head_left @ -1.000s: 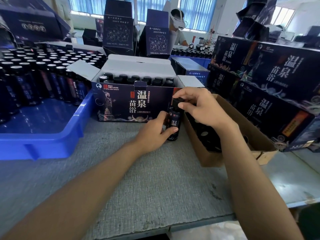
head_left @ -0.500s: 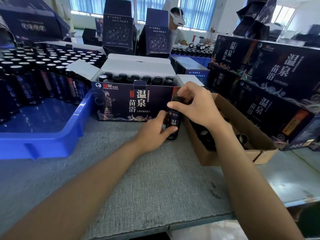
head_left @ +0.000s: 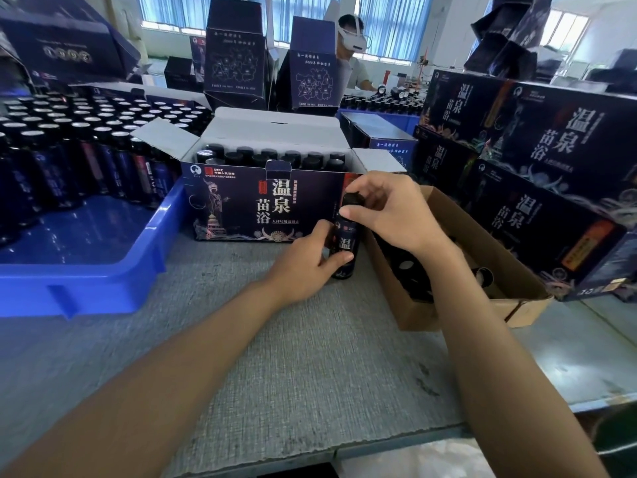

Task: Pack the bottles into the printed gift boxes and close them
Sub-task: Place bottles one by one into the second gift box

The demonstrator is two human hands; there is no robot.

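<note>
A dark printed gift box (head_left: 241, 205) stands open on the grey table, its white flaps up and several black-capped bottles (head_left: 272, 157) inside. One dark bottle (head_left: 346, 236) stands upright on the table just in front of the box's right corner. My left hand (head_left: 306, 260) grips its lower body. My right hand (head_left: 389, 208) pinches its black cap from above.
A blue tray (head_left: 86, 270) at the left holds several bottles (head_left: 69, 157). A brown cardboard carton (head_left: 475, 257) with dark bottles sits to the right. Closed printed boxes (head_left: 537, 167) are stacked at the far right. A person with a headset (head_left: 351, 43) sits behind more boxes.
My right hand has shifted slightly left and up on the bottle's cap. The bottle and my left hand stay in place.
</note>
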